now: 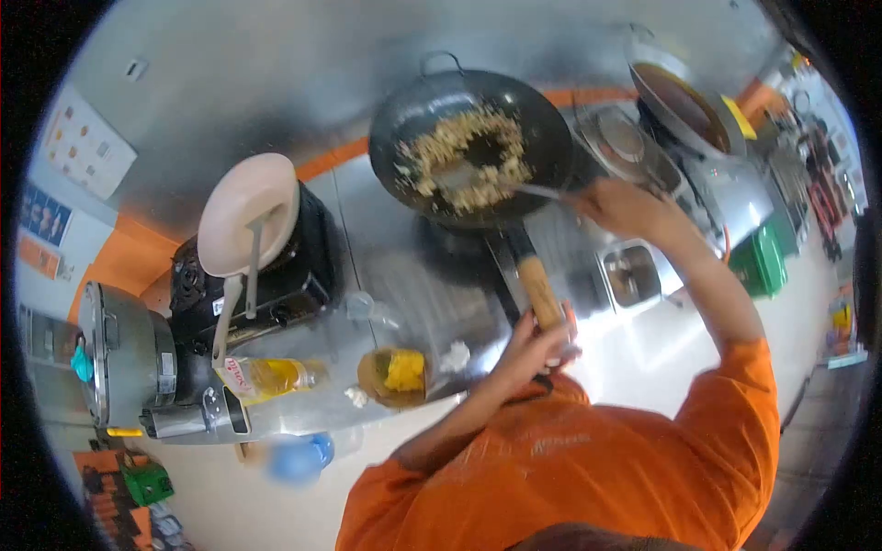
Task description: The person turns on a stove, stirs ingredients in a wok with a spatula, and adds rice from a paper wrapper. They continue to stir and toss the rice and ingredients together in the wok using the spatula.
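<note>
A dark wok [381, 151] stands on the cooking surface, with chopped, pale, rice-like food [501, 184] spread in a ring inside it. My right hand [620, 207] is closed round the handle of a spatula [537, 190], whose blade lies among the food in the wok. At the near end of the wok's wooden handle [540, 289], my left hand [536, 349] has its fingers wrapped, partly hidden by the wood. Left of that hand are a brown dish [375, 386] with yellow food [405, 370] and a crumpled white scrap [455, 356].
A pale pan [220, 216] with a utensil [253, 266] sits on a black stove [312, 266]. An oil bottle [266, 376] lies nearby, beside a large pot [129, 349]. On the right are a small metal container [632, 275] and a pan of brown liquid [684, 101].
</note>
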A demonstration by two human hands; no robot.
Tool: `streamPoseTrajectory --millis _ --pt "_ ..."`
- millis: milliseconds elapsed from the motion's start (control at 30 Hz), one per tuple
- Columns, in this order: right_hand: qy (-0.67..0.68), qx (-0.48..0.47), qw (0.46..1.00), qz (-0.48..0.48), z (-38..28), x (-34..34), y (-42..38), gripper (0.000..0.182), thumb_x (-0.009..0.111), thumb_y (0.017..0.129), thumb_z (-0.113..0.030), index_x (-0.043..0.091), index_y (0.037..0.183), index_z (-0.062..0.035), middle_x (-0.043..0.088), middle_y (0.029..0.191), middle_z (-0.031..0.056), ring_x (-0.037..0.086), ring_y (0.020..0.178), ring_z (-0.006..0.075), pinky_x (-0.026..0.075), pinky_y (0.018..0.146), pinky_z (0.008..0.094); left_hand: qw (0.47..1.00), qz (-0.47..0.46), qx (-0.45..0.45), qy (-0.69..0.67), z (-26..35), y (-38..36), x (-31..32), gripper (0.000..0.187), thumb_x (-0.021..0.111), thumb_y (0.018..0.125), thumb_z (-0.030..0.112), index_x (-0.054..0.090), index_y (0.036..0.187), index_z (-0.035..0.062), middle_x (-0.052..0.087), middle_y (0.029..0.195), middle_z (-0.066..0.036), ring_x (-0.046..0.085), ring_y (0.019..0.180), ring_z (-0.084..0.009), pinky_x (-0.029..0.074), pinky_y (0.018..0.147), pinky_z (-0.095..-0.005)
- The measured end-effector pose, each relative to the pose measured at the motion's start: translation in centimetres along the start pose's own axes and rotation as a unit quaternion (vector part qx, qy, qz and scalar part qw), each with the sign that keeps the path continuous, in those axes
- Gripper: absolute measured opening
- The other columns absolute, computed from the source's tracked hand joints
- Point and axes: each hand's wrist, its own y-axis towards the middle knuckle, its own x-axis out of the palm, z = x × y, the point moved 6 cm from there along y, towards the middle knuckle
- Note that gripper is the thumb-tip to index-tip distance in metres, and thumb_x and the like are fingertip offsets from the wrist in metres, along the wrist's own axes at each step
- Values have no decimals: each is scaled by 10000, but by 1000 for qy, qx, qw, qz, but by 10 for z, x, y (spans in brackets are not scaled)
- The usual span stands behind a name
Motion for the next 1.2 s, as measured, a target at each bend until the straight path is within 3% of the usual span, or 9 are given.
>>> streamPoseTrajectory --millis 400,600,667,700,733,800,933,1000,1200 --pt "-194 68 942 265 21 9 -63 299 574 901 -122 640 1189 -168 670 897 118 669 732 343 540 619 443 988 0 17 -154 -45 0 -43 563 375 998 533 495 1199 21 649 1008 -172 683 738 -243 560 623 -329" --pt "-186 64 950 241 7 22 -51 356 540 907 -55 631 1245 -122 668 1113 167 676 874 370 550 676 443 910 16 -218 352 -175 63 -117 492 488 978 482 599 1083 14 657 796 -148 647 590 -211 509 475 -367" --pt "-124 -12 952 278 8 22 -47 331 545 945 -152 614 1268 -166 692 1011 159 669 841 387 547 671 427 899 63 108 420 -174 89 -113 368 542 946 351 589 1079 11 652 741 -215 667 625 -288 526 507 -410" --pt "-79 48 964 248 18 27 -40 313 559 947 -176 631 1248 -128 698 1002 174 683 852 359 542 684 417 689 108 303 649 -167 85 -100 393 544 917 302 558 1170 1 663 791 -245 671 667 -322 535 551 -419" --pt "-38 116 970 212 30 36 -40 310 573 948 -201 649 1227 -90 705 994 189 696 864 331 536 697 406 767 150 243 575 -184 96 -107 452 520 918 246 507 1310 23 678 912 -219 679 707 -310 542 593 -410" --pt "56 127 971 197 52 50 -34 325 598 948 -244 671 1165 -13 716 868 165 685 789 230 522 707 395 419 224 439 763 -121 39 -73 486 559 863 138 519 1348 146 606 946 -210 593 644 -243 492 529 -431" --pt "135 266 947 117 48 56 -24 339 590 969 -300 699 1130 -22 619 667 20 527 540 63 410 477 270 444 221 356 792 -182 84 -71 574 540 880 140 437 1441 204 604 836 -148 550 589 -196 475 504 -427" --pt "149 251 948 130 33 52 -18 348 578 977 -335 709 1107 -40 571 630 -16 443 492 21 313 426 225 665 135 239 695 -181 85 -79 585 521 905 148 397 1476 182 563 690 -51 498 517 -156 440 480 -401" --pt "241 281 918 140 46 48 -28 448 489 999 -424 678 1166 -54 594 727 19 511 614 63 389 499 216 615 211 300 698 -176 80 -78 567 534 922 163 404 1472 205 494 564 22 431 406 -97 407 376 -280"
